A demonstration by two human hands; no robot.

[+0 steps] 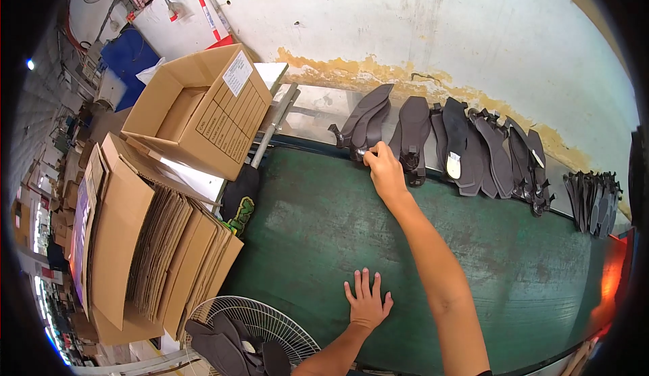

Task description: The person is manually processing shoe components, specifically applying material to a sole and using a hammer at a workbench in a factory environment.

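Note:
My right hand [387, 172] reaches across the green belt [304, 220] to its far edge. Its fingers are closed on the strapped near end of a dark sandal [373, 122] in the row along the wall; the exact grip is partly hidden. My left hand [367, 303] lies flat on the near part of the belt, fingers spread, holding nothing. Just right of the gripped sandal lies another dark sandal [412, 129]. Farther right come several more sandals [497, 149], overlapping, some with a pale patch on the sole.
An open cardboard box [233, 122] stands on a stand at the left, above stacked flattened cardboard [159, 247]. A wire fan guard [277, 322] with dark sandals [226, 349] on it is at the near left. Upright dark soles [595, 200] and an orange-red glow [612, 274] are at the right.

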